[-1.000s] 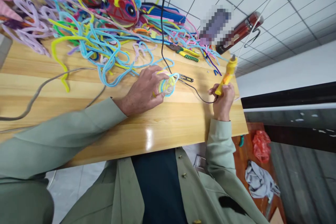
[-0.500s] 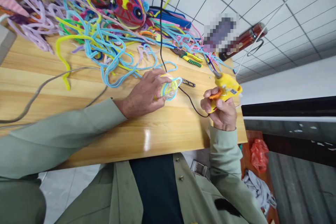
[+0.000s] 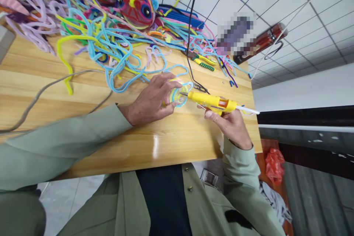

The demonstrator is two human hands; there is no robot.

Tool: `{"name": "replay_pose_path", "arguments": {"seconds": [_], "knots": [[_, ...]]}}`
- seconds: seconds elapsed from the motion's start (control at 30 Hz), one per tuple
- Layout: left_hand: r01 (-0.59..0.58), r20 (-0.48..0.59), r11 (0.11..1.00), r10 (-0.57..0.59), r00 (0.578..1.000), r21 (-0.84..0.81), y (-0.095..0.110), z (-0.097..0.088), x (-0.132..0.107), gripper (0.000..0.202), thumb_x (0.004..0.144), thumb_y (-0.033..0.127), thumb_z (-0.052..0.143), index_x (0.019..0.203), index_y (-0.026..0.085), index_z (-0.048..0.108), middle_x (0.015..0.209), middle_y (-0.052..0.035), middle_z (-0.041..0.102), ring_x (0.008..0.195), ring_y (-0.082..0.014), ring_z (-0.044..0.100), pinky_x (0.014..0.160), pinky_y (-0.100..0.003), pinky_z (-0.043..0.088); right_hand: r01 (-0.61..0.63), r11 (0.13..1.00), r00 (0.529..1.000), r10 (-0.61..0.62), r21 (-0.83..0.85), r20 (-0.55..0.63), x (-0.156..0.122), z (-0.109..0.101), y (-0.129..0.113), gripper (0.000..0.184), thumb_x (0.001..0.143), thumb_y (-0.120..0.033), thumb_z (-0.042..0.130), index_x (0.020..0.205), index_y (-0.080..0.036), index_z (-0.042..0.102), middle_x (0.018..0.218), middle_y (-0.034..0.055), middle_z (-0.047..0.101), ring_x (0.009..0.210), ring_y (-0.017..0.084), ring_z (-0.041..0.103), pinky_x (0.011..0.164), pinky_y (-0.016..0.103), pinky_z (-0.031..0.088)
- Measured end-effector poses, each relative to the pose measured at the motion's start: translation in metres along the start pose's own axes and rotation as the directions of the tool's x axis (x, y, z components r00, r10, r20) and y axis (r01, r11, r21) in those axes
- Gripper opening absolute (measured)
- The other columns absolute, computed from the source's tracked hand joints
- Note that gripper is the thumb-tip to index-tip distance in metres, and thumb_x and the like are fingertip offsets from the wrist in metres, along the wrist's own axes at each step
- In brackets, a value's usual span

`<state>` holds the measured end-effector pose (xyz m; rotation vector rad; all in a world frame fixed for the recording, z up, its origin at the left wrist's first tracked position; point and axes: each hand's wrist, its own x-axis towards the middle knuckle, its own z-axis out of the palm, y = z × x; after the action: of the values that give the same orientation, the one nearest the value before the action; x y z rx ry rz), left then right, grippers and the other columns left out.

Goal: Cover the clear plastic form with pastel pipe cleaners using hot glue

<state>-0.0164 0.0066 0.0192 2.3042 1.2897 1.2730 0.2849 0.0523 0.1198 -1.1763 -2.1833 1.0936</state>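
My left hand [image 3: 153, 99] is closed around a small round piece wound with pipe cleaners [image 3: 179, 97] in yellow, blue and pink, just above the wooden table. A loop of light blue pipe cleaner stands out from its right side. In my right hand [image 3: 229, 123] is a yellow hot glue gun [image 3: 208, 100], held level with its nozzle pointing left. The nozzle tip is at the face of the wound piece; whether it touches I cannot tell. A white glue stick [image 3: 250, 110] sticks out of the gun's back end. Small thread snips [image 3: 200, 87] lie behind the nozzle, partly hidden by the black cord.
A tangle of blue, yellow and lilac pipe cleaners [image 3: 116, 55] covers the table's far side, with a colourful fish-like figure [image 3: 136, 5] on it. Green-handled pliers [image 3: 204, 64] lie farther right, near a red flask [image 3: 261, 43]. A black cord [image 3: 188, 37] hangs across the work area.
My right hand has turned the glue gun and brought it left, nozzle now at the wound piece. The black cord has swung right. My left hand has stayed nearly still.
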Motion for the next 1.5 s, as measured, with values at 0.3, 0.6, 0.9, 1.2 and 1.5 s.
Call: {"name": "replay_pose_path", "arguments": {"seconds": [0.3,0.6,0.9,1.2,1.5], "knots": [[-0.022,-0.031,1.000,0.022,0.999,-0.003,0.000,0.002,-0.001,0.055,0.102,0.019,0.066,0.152,0.027,0.047,0.157,-0.0182,0.056,0.155,-0.0368,0.054,0.126,-0.064,0.051,0.070,0.977,0.997,-0.074,-0.203,-0.011,0.002,0.005,0.003,0.043,0.104,-0.065,0.074,0.118,-0.025,0.083,0.117,0.0092,0.085,0.104,0.030,0.081,0.095,0.045,0.068],[-0.033,-0.039,0.999,0.033,0.999,0.017,0.002,0.001,0.000,0.053,0.102,0.019,0.065,0.151,0.026,0.047,0.155,-0.0194,0.057,0.155,-0.0383,0.054,0.125,-0.065,0.053,0.091,0.979,0.996,-0.086,-0.182,0.039,0.008,0.005,0.001,0.035,0.105,-0.060,0.075,0.113,-0.027,0.082,0.115,0.0084,0.083,0.103,0.030,0.077,0.094,0.046,0.067],[-0.019,-0.032,1.000,0.018,0.999,-0.019,-0.001,0.003,-0.001,0.053,0.104,0.022,0.067,0.153,0.026,0.049,0.157,-0.0198,0.057,0.158,-0.0386,0.053,0.129,-0.066,0.048,0.096,0.980,0.994,-0.086,-0.177,0.061,0.010,0.005,-0.002,0.033,0.107,-0.058,0.073,0.112,-0.027,0.082,0.112,0.0085,0.082,0.102,0.031,0.078,0.093,0.046,0.066],[-0.009,-0.006,1.000,0.009,1.000,0.000,0.001,0.000,-0.001,0.052,0.105,0.025,0.065,0.154,0.029,0.047,0.157,-0.0190,0.059,0.158,-0.0379,0.053,0.128,-0.067,0.050,0.138,0.965,0.990,-0.125,-0.223,0.073,0.011,0.005,0.001,0.031,0.108,-0.057,0.072,0.113,-0.027,0.081,0.112,0.0085,0.083,0.103,0.030,0.078,0.093,0.047,0.067],[-0.017,-0.018,1.000,0.016,1.000,-0.012,0.000,0.000,0.000,0.052,0.104,0.025,0.066,0.153,0.029,0.047,0.158,-0.0180,0.056,0.154,-0.0378,0.055,0.127,-0.066,0.052,0.130,0.969,0.990,-0.116,-0.212,0.079,0.010,0.006,-0.002,0.035,0.109,-0.060,0.069,0.114,-0.027,0.079,0.112,0.0083,0.082,0.097,0.028,0.077,0.093,0.047,0.066]]}}
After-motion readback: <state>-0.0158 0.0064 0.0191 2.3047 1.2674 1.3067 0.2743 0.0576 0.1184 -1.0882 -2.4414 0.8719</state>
